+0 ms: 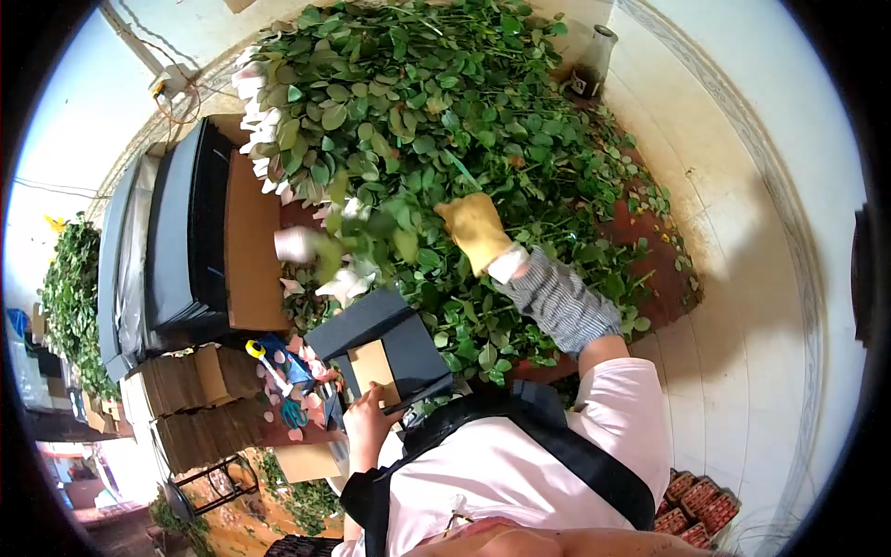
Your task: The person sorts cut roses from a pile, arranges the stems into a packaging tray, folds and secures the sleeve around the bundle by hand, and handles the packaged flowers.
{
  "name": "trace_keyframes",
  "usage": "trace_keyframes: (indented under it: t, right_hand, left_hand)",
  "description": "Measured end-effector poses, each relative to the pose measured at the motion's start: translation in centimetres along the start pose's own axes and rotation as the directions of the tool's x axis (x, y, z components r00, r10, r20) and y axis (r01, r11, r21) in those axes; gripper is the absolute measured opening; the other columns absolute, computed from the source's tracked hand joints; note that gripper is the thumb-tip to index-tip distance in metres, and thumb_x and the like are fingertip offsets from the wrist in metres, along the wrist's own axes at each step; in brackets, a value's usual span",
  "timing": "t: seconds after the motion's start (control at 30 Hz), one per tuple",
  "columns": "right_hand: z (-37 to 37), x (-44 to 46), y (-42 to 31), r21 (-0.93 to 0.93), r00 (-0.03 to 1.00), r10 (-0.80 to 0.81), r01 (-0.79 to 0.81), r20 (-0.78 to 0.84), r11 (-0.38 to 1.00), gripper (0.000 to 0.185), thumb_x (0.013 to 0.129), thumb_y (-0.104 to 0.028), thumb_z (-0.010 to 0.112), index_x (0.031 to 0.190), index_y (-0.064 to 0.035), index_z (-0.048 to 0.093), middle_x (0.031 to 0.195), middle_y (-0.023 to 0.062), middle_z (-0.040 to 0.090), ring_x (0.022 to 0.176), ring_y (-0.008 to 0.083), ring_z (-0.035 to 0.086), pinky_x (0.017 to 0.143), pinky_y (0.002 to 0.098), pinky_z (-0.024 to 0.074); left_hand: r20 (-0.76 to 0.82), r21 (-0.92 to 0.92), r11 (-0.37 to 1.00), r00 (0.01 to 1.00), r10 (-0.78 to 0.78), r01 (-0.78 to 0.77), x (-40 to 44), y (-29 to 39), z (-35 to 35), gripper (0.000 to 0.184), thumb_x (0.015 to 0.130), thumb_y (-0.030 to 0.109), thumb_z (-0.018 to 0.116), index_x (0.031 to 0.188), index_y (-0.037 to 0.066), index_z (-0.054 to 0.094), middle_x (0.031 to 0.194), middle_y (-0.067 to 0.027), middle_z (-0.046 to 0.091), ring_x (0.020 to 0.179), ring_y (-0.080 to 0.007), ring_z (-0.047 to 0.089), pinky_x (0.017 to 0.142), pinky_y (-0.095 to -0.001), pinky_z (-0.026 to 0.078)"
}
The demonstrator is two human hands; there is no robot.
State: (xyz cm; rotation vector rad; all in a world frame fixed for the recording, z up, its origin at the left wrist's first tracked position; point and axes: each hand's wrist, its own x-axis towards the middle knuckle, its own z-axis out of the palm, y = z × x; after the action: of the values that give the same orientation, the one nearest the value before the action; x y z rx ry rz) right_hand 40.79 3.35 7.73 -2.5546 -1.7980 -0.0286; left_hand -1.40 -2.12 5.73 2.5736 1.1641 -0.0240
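Note:
My right hand (475, 232), in a yellow work glove with a grey striped sleeve above it, is closed on a leafy rose stem. The rose's pale pink bloom (297, 245) points left, and both bloom and leaves are smeared by motion. My left hand (367, 413) has its fingers at the lower end of a small brown cardboard piece (372, 364), which lies on a dark grey folded sheet (415, 353). A large heap of cut roses (399, 121) covers the table ahead, with pale blooms along its left side.
Dark grey sheets (176, 232) stand stacked at the left, above brown cardboard stacks (186, 395). Teal scissors (293, 413), a yellow-and-white tool (264, 360) and loose petals lie near my left hand. A glass vase (592, 63) stands at the far right corner. Red patterned baskets (701, 506) sit lower right.

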Motion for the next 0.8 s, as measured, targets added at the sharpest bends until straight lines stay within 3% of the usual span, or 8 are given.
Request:
trace_keyframes:
  t: [0.07,0.1,0.3,0.37,0.4,0.53,0.6,0.8]
  right_hand:
    - [0.2,-3.1,1.4,0.059,0.995,-0.038,0.043,-0.088,0.997,0.029,0.083,-0.021,0.073,0.111,-0.0191,0.067,0.061,-0.0002,0.056,0.056,0.0168,0.058,0.058,0.0327,0.0502]
    - [-1.5,-5.8,1.6,-0.032,0.914,-0.152,0.151,-0.376,0.988,0.027,0.088,-0.016,0.067,0.115,-0.0204,0.066,0.06,0.0005,0.055,0.054,0.0176,0.057,0.059,0.0338,0.0498]
    - [-5.1,-11.8,0.5,-0.005,0.765,-0.185,0.231,-0.617,0.973,0.012,0.09,-0.013,0.064,0.1,-0.0186,0.066,0.056,0.0002,0.047,0.051,0.0197,0.051,0.051,0.037,0.0455]
    - [-6.7,-12.3,-2.4,0.072,0.849,-0.164,0.23,-0.502,0.971,0.014,0.086,-0.01,0.066,0.099,-0.0157,0.068,0.06,0.0007,0.052,0.06,0.0215,0.056,0.06,0.0372,0.0473]
    - [-8.1,-12.5,-4.1,0.037,0.844,-0.198,0.249,-0.498,0.968,0.017,0.084,-0.009,0.067,0.099,-0.0143,0.069,0.063,0.0007,0.056,0.065,0.0221,0.059,0.065,0.0372,0.0485]
    - [-7.7,-13.0,-4.5,0.112,0.832,-0.22,0.318,-0.509,0.942,0.041,0.082,-0.002,0.063,0.119,-0.019,0.064,0.094,0.0044,0.068,0.085,0.0225,0.065,0.081,0.0359,0.0542]
    - [-8.1,-14.0,-5.4,0.045,0.811,-0.202,0.27,-0.549,0.962,0.045,0.081,-0.003,0.062,0.123,-0.0156,0.063,0.101,0.0048,0.068,0.089,0.0221,0.064,0.081,0.0367,0.0532]
    - [-4.4,-16.0,-5.4,0.048,0.911,-0.095,0.125,-0.402,0.991,0.049,0.082,-0.008,0.067,0.129,-0.0093,0.056,0.11,0.0051,0.067,0.089,0.0234,0.065,0.084,0.0375,0.0511]
  left_hand:
    - [-0.016,-0.036,0.999,1.0,0.019,-0.019,0.2,0.2,-0.3,0.063,0.063,0.043,0.089,0.106,0.004,0.066,0.102,-0.0107,0.071,0.091,-0.0287,0.069,0.077,-0.0374,0.055]
    - [-0.083,-0.045,0.984,0.982,0.169,-0.173,0.4,-0.6,0.0,0.067,0.062,0.049,0.088,0.105,0.003,0.066,0.1,-0.0123,0.064,0.093,-0.0318,0.064,0.08,-0.0406,0.053]
    - [0.087,-0.24,0.966,0.989,0.116,-0.092,1.7,-1.1,-1.7,0.055,0.078,0.043,0.081,0.114,0.004,0.067,0.103,-0.0184,0.053,0.102,-0.0382,0.055,0.092,-0.0443,0.048]
    - [0.238,-0.53,0.842,0.971,0.029,0.104,2.8,-2.9,-0.4,0.038,0.087,0.033,0.074,0.112,0.004,0.069,0.112,-0.0184,0.057,0.105,-0.0405,0.057,0.09,-0.0462,0.05]
    - [0.061,-0.316,0.91,0.951,0.302,-0.269,3.6,-7.2,2.6,0.037,0.087,0.027,0.073,0.115,0.004,0.068,0.113,-0.0177,0.058,0.107,-0.0396,0.058,0.091,-0.0456,0.05]
    - [0.218,-0.84,0.526,0.97,0.103,0.133,3.9,-13.3,8.4,0.04,0.082,0.018,0.072,0.117,0.002,0.063,0.113,-0.0151,0.06,0.103,-0.0331,0.063,0.089,-0.0403,0.051]
    - [0.269,-0.516,0.857,0.95,0.156,0.005,4.4,-7.2,0.3,0.046,0.082,0.02,0.075,0.123,0.004,0.062,0.112,-0.017,0.06,0.095,-0.0335,0.064,0.086,-0.0404,0.051]
    - [0.082,-0.472,0.869,0.975,0.207,-0.144,2.7,-4.0,-1.3,0.06,0.072,0.028,0.087,0.123,0.009,0.062,0.111,-0.0178,0.058,0.106,-0.0386,0.057,0.093,-0.0452,0.047]
